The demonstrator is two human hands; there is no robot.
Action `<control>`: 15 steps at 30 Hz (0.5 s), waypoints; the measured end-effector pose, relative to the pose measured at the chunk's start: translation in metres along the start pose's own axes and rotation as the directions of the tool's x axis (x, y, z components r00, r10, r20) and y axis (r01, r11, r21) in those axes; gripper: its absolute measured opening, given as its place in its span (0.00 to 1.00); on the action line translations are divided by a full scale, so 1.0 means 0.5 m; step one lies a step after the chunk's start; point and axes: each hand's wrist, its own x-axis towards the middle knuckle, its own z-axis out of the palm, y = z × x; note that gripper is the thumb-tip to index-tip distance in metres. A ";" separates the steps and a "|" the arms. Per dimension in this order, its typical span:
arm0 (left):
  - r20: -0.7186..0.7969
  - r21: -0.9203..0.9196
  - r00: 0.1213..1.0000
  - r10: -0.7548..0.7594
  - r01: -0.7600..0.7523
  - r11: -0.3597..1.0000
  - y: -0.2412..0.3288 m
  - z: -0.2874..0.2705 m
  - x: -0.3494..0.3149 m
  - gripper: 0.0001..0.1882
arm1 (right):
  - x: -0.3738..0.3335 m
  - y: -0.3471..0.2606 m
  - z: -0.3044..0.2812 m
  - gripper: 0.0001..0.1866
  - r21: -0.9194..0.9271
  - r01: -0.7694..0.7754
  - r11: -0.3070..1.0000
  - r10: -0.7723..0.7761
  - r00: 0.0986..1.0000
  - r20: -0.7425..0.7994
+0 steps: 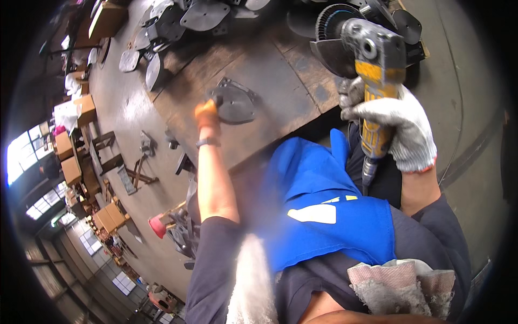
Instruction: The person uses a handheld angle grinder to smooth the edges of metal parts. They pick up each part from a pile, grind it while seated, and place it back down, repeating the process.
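Note:
My right hand (pixel 407 121), in a white knit glove, is wrapped round the yellow body of an angle grinder (pixel 377 81). The grinder is held up at the right, its grey head and flap disc (pixel 332 24) toward the far side, a dark guard beside the disc. My left hand (pixel 207 114), in an orange glove, grips the left edge of a dark metal plate (pixel 236 107). This rounded plate lies on the wooden tabletop (pixel 280 102) and has a raised bracket along its far edge. The fingertips of the left hand are partly hidden.
Similar metal plates (pixel 170 24) are heaped at the table's far left, and more dark parts (pixel 407 27) lie at the far right. A metal stand (pixel 137 173) and cardboard boxes (pixel 110 216) are on the floor at left. A blue apron (pixel 324 189) covers my lap.

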 end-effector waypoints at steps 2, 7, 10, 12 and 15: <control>0.323 -0.635 0.914 -0.244 0.400 0.661 0.043 -0.043 -0.113 0.20 | -0.006 0.020 0.001 0.14 0.036 0.044 0.998 -0.045 0.999 0.030; 0.345 -0.609 0.800 -0.492 0.589 0.531 -0.084 -0.075 -0.154 0.28 | -0.015 0.058 0.029 0.10 -0.133 0.084 0.988 -0.073 0.994 0.080; 0.215 -0.310 0.730 -0.648 0.681 0.664 -0.329 -0.012 -0.124 0.41 | 0.015 0.087 0.046 0.12 -0.220 -0.005 0.975 0.041 0.987 0.157; 0.142 -0.279 0.774 -0.617 0.629 0.726 -0.360 0.037 -0.132 0.38 | 0.026 0.113 0.065 0.12 -0.250 -0.103 0.963 0.134 0.985 0.109; 0.266 -0.677 0.821 -0.506 0.533 0.508 -0.265 0.130 -0.132 0.29 | 0.038 0.154 0.029 0.13 -0.371 -0.194 0.908 0.205 0.979 -0.011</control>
